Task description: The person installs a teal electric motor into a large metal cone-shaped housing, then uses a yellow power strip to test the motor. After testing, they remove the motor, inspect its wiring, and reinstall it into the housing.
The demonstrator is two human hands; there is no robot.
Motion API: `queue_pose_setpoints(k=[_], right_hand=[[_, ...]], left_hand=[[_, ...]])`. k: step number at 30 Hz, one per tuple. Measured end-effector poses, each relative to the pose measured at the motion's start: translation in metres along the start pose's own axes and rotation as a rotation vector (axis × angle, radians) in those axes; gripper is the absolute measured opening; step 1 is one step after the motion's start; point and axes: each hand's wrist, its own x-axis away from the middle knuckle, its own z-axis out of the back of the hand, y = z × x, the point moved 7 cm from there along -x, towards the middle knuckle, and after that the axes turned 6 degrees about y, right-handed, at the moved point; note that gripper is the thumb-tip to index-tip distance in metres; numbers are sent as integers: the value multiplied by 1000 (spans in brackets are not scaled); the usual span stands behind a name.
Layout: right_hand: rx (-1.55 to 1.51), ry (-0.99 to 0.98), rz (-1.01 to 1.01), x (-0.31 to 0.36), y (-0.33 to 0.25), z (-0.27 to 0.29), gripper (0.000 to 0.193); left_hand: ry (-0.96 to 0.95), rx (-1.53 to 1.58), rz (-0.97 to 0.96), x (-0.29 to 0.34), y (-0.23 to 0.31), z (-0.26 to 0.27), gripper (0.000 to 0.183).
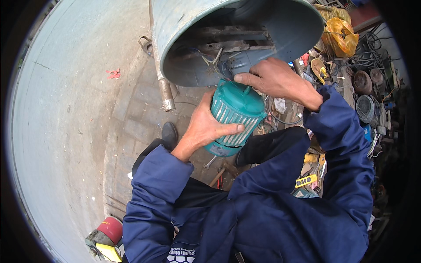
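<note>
A green electric motor [237, 105] with silver cooling fins stands tilted between my knees, just under the mouth of a large grey-blue metal drum [169, 44]. My left hand [204, 127] grips the motor's finned side, thumb stretched across the fins. Above the motor's upper end, my right hand [278, 81] is closed with its fingers curled, the thumb near the motor's edge. What it pinches, if anything, is hidden. Several loose wires [212, 61] hang inside the drum beside the right thumb, in front of a rusty metal bracket [226, 46].
A metal pipe [164, 90] stands left of the drum. Below the motor lie a wrench [210, 162] and a wooden-handled hammer [223, 171]. To the right are an orange plastic bag [344, 37], coiled black cables [372, 41] and a yellow push-button control [305, 180]. A red-and-grey machine [109, 230] sits at lower left.
</note>
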Motion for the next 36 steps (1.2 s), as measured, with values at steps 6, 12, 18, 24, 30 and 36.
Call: queue_pose_setpoints(k=[6,12,18,24,30,36], right_hand=[[-406,74,259,4,-14,7,34],[-111,-103,-116,-3,6,-4,38],[-436,120,233,5,-21,15,41],[-425,134,11,-12,1,8,58],[-1372,468,-113,33,84,-19,70],[-1621,474,-192,111,49,-143,70]], left_hand=[[-16,23,35,1,-4,0,117],[14,-16,14,0,-6,-1,122],[-1,27,25,-1,-2,1,120],[-74,167,55,0,5,-9,107],[-72,549,134,1,2,-6,87],[-54,754,168,-3,-4,-3,79]])
